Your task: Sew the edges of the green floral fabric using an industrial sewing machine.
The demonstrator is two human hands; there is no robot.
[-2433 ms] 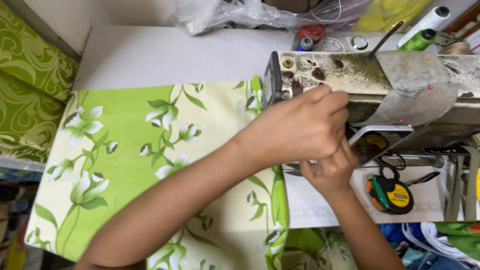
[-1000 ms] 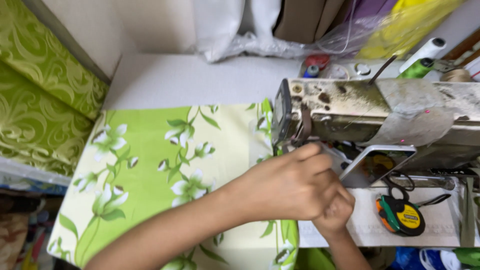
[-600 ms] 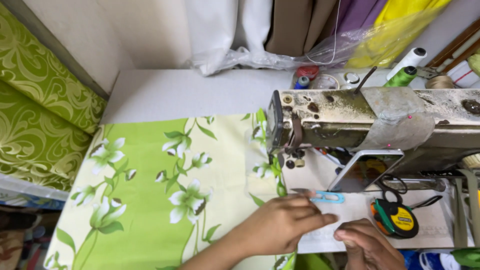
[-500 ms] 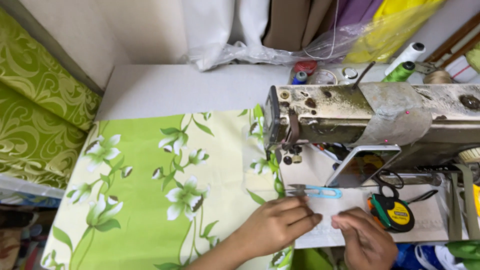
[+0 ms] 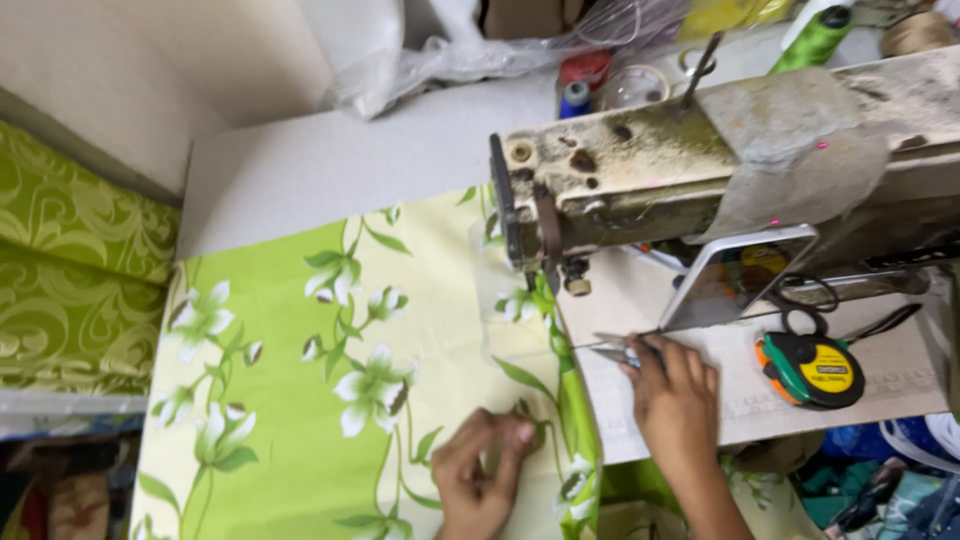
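Fabric (image 5: 330, 370) isn't under the needle yet: left hand (image 5: 482, 478) pinches its edge, right hand (image 5: 675, 395) grips what look like snips (image 5: 615, 348).

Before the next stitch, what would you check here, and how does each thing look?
1. Left hand on the floral fabric: ok, fingertips pinch it near its edge.
2. Right hand clear of the needle area: ok, it lies on the table, apart from it.
3. Thread snips under control: ok, in the right hand's grip.
4. Fabric flat under the sewing machine: ok, no bunching visible there.
5. Needle threaded: cannot tell, too small.
6. Tape measure out of the way: ok, right of the hand.
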